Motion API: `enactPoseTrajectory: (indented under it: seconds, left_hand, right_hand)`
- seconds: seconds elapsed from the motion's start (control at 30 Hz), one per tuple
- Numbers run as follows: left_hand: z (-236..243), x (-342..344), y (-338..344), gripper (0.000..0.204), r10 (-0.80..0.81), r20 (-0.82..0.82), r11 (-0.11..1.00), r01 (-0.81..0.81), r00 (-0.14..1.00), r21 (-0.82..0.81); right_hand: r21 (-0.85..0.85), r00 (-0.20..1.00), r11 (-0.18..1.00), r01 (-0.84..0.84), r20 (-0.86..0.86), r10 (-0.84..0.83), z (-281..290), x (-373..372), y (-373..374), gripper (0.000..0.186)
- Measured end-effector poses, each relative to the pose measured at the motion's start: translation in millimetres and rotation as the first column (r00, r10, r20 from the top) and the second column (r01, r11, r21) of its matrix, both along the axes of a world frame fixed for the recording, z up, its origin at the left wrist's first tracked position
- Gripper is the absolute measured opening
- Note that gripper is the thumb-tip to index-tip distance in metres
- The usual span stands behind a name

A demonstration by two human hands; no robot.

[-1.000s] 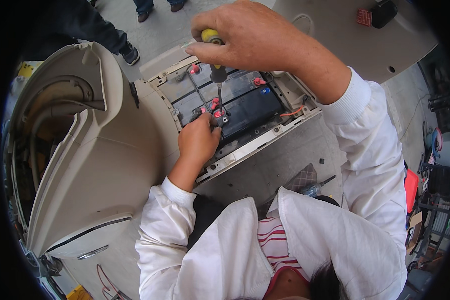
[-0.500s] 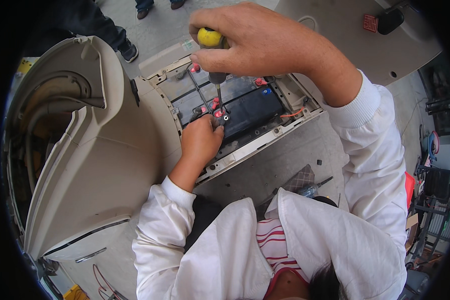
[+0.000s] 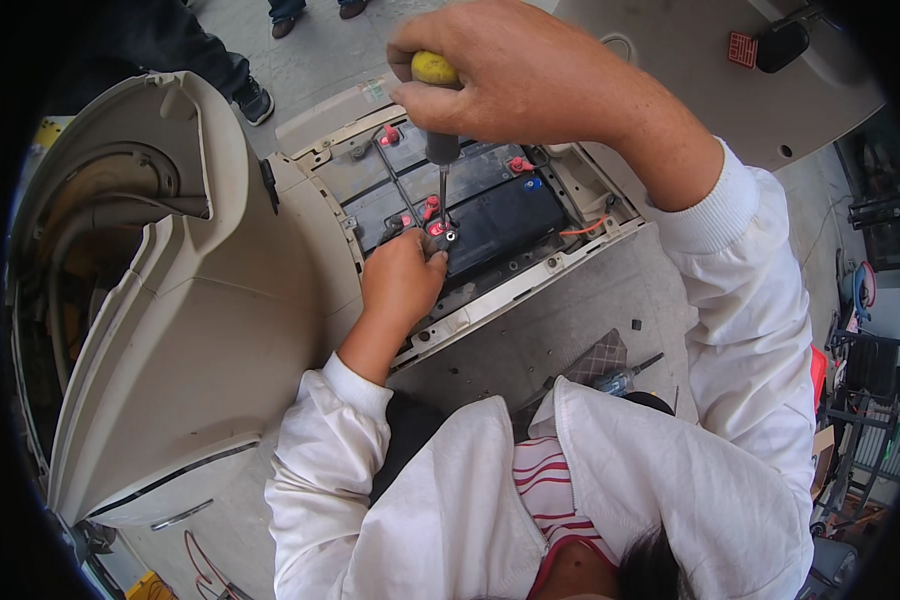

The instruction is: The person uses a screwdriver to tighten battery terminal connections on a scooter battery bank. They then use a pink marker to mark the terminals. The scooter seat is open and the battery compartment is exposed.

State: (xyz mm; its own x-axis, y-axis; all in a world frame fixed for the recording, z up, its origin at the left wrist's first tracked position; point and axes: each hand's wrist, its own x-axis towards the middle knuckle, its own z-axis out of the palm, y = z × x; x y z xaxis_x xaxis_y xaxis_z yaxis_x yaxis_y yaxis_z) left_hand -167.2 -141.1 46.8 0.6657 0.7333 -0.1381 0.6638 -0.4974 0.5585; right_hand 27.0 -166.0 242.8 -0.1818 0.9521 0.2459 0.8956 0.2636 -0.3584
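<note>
My right hand (image 3: 500,75) is wrapped round the yellow-topped handle of a screwdriver (image 3: 442,148), held upright. The shaft runs down to a red-capped terminal (image 3: 436,229) at the near left corner of a black battery (image 3: 505,225). Beside that tip, my left hand (image 3: 405,270) pinches at the terminal; what its fingertips hold is hidden. Dusty grey batteries (image 3: 355,175) lie side by side with the black one inside a beige frame (image 3: 530,275). Other red terminal covers (image 3: 519,164) show on them, and a thin rod (image 3: 395,180) lies across.
A large curved beige body panel (image 3: 220,330) rises at the left. Behind my forearm, another beige panel (image 3: 710,70) spans the far right. A second screwdriver (image 3: 630,375) lies on the floor near my body. People's shoes (image 3: 255,100) show at the far side; shelving (image 3: 870,400) stands at right.
My right hand has shifted slightly right and its grip on the screwdriver handle has turned a little. The left hand stays at the terminal.
</note>
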Motion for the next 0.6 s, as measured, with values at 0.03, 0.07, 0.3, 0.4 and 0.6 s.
enactPoseTrajectory:
  seconds: [0.03,0.07,0.3,0.4,0.6]
  left_hand:
    - [0.7,-0.1,-0.4,0.021,0.001,-0.006,1.000,-0.001,1.000,-0.003]
    - [0.9,-0.1,-0.7,0.020,0.002,-0.011,1.000,-0.002,1.000,-0.005]
    - [-0.1,-2.5,0.4,0.021,0.020,-0.030,1.000,-0.020,0.999,-0.017]
    - [2.1,1.1,-0.2,0.021,0.007,-0.040,1.000,-0.008,0.999,-0.023]
    - [2.8,0.0,0.1,0.023,0.017,-0.044,1.000,-0.018,0.999,-0.024]
  right_hand:
    - [0.054,0.992,0.993,-0.107,-0.064,0.111,-0.4,0.8,0.3,0.029]
    - [0.106,0.992,0.989,-0.099,-0.073,0.107,-0.9,-0.5,-3.6,0.028]
    - [0.010,0.998,0.999,0.041,0.056,-0.041,3.2,-7.0,0.4,0.027]
    - [0.125,0.980,0.983,-0.135,-0.128,0.151,-2.5,0.2,-3.3,0.030]
    - [-0.115,0.989,0.992,-0.056,0.132,0.072,32.9,-2.5,-14.7,0.030]
